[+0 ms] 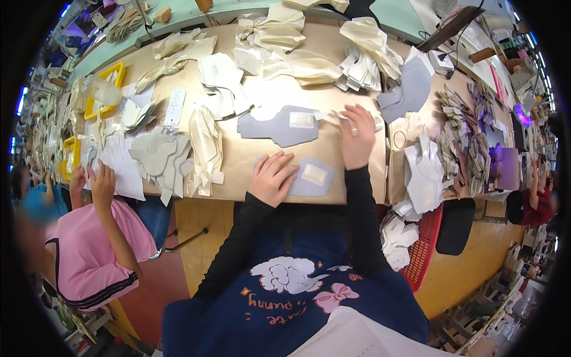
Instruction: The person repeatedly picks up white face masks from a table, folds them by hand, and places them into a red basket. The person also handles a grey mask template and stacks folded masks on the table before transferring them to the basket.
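Note:
On the brown-covered table, my left hand lies flat over the left part of a grey-blue cut piece, fingers stretched out. A cream rectangular patch sits on that piece, just right of my fingers. Further from me lies a second grey-blue cut piece with a similar pale patch. To its right, my right hand is raised with curled fingers. A thin pale strip passes between those fingers, its ends showing on both sides.
Stacks of cream pieces and white pieces line the far side. Grey pieces lie left, near a co-worker in pink. To the right are a dark grey stack, white pieces and a red basket.

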`<state>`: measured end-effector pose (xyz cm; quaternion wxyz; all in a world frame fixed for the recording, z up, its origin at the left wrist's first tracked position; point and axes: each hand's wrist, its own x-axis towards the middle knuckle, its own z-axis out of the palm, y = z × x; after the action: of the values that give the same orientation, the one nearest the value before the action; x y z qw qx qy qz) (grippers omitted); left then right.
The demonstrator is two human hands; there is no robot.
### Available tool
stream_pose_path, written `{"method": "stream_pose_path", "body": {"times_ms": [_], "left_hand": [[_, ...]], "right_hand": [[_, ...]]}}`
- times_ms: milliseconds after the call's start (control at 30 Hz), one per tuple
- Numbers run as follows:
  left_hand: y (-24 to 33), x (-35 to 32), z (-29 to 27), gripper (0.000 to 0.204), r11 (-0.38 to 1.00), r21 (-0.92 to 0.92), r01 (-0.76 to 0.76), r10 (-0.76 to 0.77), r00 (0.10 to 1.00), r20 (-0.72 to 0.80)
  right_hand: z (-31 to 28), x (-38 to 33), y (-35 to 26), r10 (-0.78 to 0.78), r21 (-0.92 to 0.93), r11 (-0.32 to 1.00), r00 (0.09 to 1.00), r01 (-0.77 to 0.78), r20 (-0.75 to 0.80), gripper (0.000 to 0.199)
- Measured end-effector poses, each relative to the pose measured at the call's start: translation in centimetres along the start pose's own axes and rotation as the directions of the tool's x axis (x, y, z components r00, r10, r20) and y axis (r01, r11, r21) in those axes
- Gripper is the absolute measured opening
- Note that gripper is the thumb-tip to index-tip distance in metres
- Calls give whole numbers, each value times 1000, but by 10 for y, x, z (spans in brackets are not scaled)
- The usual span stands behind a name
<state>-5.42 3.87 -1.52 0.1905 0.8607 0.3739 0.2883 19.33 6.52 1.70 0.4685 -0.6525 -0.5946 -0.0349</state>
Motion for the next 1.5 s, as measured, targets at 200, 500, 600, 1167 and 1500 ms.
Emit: {"method": "stream_pose_path", "body": {"times_ms": [200,500,600,1167,1500], "left_hand": [[40,25,4,32,998,-66,-15,9,996,-89],[45,114,45,33,966,-242,90,-39,978,204],[57,119,53,28,930,-358,-87,59,994,-88],[42,146,90,44,146,-855,498,-465,797,386],[7,-25,-37,27,980,-60,191,-200,949,-245]], "right_hand": [[-22,-23,3,192,362,915,981,-176,-8,19],[-39,-27,-2,465,695,607,881,-386,83,15],[-48,-23,2,507,736,544,857,-402,93,14],[-206,-50,-25,499,717,697,720,-3,-482,16],[-125,-40,-72,645,249,506,554,-826,526,18]]}}
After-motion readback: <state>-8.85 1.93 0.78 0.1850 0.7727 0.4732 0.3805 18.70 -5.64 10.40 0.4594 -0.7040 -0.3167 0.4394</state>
